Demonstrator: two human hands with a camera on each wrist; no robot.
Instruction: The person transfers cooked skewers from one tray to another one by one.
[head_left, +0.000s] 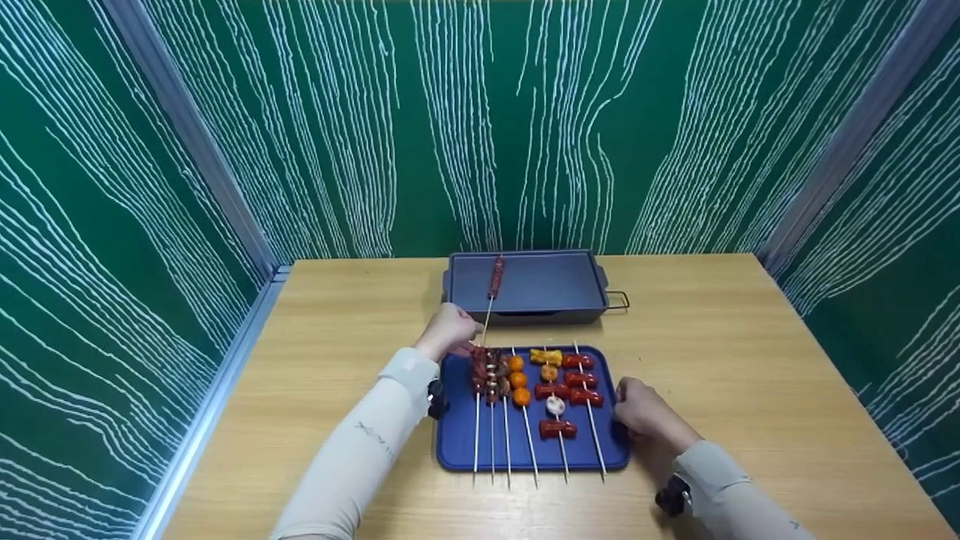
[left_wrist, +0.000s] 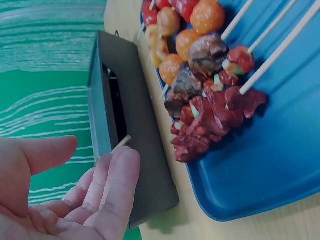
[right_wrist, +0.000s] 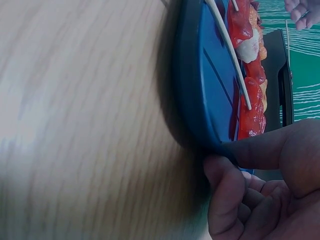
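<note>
My left hand (head_left: 450, 330) is just beyond the tray's back left corner, fingers loosely extended and thumb apart from them in the left wrist view. A bare stick end (left_wrist: 122, 143) shows right at its fingertips. That stick belongs to a meat skewer (head_left: 496, 277) lying across the left part of a dark grill pan (head_left: 555, 281). With thumb over the rim and curled index finger beneath, my right hand (head_left: 645, 409) pinches the right edge of a blue tray (head_left: 457, 442). Several skewers lie on it, including dark red meat (left_wrist: 215, 117), orange balls (head_left: 518, 380) and red sausage pieces (head_left: 582, 379).
The grill pan stands on the wooden table (head_left: 337, 420) behind the tray, near the green wall (head_left: 420, 150). Its wire handle (head_left: 619, 300) sticks out to the right. Skewer sticks reach past the tray's front rim. Metal posts (head_left: 210, 150) frame the wall corners.
</note>
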